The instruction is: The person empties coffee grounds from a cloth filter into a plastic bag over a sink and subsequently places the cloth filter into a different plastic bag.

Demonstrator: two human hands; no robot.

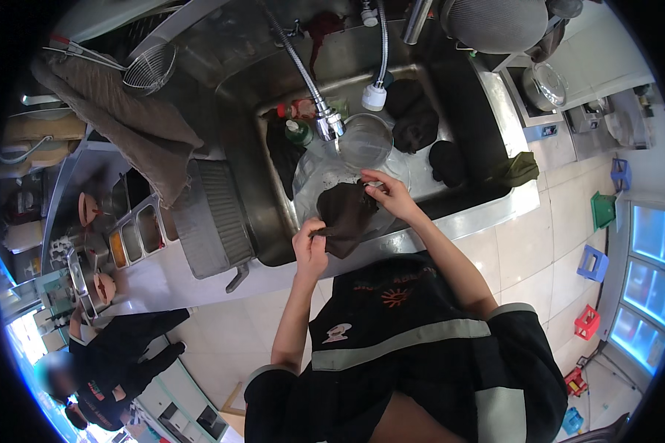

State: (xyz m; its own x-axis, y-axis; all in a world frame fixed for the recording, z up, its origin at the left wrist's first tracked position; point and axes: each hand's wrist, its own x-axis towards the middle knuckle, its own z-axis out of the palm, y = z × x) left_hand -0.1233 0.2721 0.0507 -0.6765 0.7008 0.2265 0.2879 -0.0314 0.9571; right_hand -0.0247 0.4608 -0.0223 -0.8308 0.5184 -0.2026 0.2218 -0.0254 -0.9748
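A dark brown cloth [343, 216], perhaps a cloth bag, is stretched between my two hands over the near side of a steel sink [238, 116]. My left hand [310, 249] pinches its lower left edge. At the upper right, the thumb and fingers of my right hand [390, 194] grip another edge. Beyond the cloth, a clear round container [364, 141] stands under the chrome faucet head [330, 124]. Dark specks show on the clear plastic [310, 171] beneath. More dark cloths [415, 119] lie in the sink to the right, near a dark rounded bundle [446, 163].
A green pump bottle [298, 133] and a red-capped bottle [296, 109] stand at the sink's left. A white-tipped hose [374, 97] hangs above. Left are a grey ribbed tray [213, 219] and a draped brown cloth [127, 122]. A green cloth [521, 169] hangs right. Another person [111, 360] stands lower left.
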